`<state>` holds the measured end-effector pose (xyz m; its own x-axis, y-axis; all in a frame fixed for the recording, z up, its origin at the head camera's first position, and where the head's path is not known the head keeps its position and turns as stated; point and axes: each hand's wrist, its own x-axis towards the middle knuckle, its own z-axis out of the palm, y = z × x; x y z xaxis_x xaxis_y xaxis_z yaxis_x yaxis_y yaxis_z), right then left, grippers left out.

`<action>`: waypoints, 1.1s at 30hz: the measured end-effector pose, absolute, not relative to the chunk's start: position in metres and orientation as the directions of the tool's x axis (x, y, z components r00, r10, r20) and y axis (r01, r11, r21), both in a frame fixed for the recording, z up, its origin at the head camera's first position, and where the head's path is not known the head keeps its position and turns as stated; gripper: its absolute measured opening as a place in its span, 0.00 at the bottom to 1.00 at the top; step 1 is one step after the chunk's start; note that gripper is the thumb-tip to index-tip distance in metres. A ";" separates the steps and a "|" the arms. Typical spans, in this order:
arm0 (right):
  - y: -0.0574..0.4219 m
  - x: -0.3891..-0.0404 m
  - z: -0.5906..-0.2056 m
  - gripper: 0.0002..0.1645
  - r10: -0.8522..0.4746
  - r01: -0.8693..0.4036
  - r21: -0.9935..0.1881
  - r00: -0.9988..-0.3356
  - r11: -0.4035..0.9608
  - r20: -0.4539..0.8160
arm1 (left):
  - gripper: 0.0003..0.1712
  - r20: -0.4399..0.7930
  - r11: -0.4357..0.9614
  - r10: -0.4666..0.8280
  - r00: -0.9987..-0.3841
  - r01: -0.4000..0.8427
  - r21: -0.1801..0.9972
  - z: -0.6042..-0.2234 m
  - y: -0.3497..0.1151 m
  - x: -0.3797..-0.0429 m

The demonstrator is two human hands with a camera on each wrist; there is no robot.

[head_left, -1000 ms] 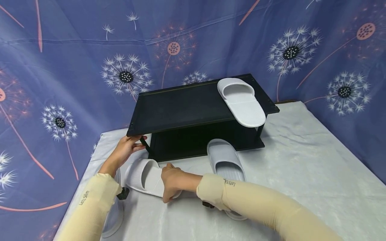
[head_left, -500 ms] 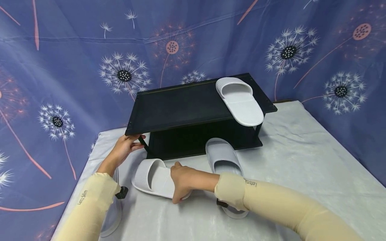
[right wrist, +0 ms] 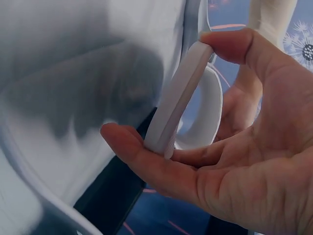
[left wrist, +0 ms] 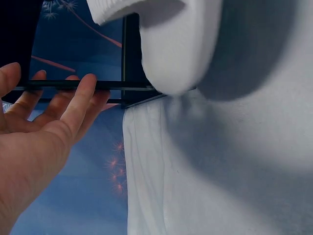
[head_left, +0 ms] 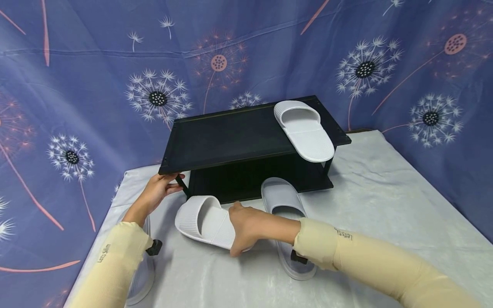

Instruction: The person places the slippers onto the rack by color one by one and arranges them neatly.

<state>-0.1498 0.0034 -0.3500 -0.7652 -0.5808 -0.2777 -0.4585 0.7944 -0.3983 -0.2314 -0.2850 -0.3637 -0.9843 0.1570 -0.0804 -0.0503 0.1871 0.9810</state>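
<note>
My right hand pinches the heel end of a white slipper, thumb on one edge and fingers on the other. The slipper hangs above the cloth and casts a shadow, its ribbed strap pointing left. At the left end of a black two-tier shoe rack, my left hand reaches under the top shelf's front corner. Its mostly straight fingers touch the thin post, some passing behind it. A matching white slipper lies on the right of the top shelf.
A grey slipper lies before the rack, toe toward the lower shelf, partly under my right forearm. Another pale slipper lies beside my left forearm, mostly covered. White cloth covers the table; a blue dandelion-print curtain hangs behind.
My right hand has carried the white slipper to the right and lifted it slightly toward the rack. The left hand stays at the rack's left end.
</note>
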 end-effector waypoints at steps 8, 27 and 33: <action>0.017 -0.148 -0.344 0.42 -0.567 -0.446 -0.403 -0.782 0.799 -0.259 | 0.12 -0.075 0.169 0.162 -0.984 -0.047 0.984 -0.366 -0.286 -0.232; 0.041 -0.141 -0.325 0.41 -0.598 -0.457 -0.473 -0.775 0.754 -0.205 | 0.09 -0.077 0.157 0.169 -0.983 -0.050 0.986 -0.366 -0.289 -0.234; 0.047 -0.139 -0.314 0.44 -0.596 -0.453 -0.474 -0.776 0.755 -0.208 | 0.17 -0.078 0.186 0.178 -0.981 -0.044 0.981 -0.366 -0.288 -0.235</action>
<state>-0.1386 0.0466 -0.3142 -0.7758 -0.5957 -0.2079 -0.4529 0.7553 -0.4737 -0.2351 -0.2884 -0.3659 -0.9809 0.1783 -0.0782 -0.0444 0.1865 0.9815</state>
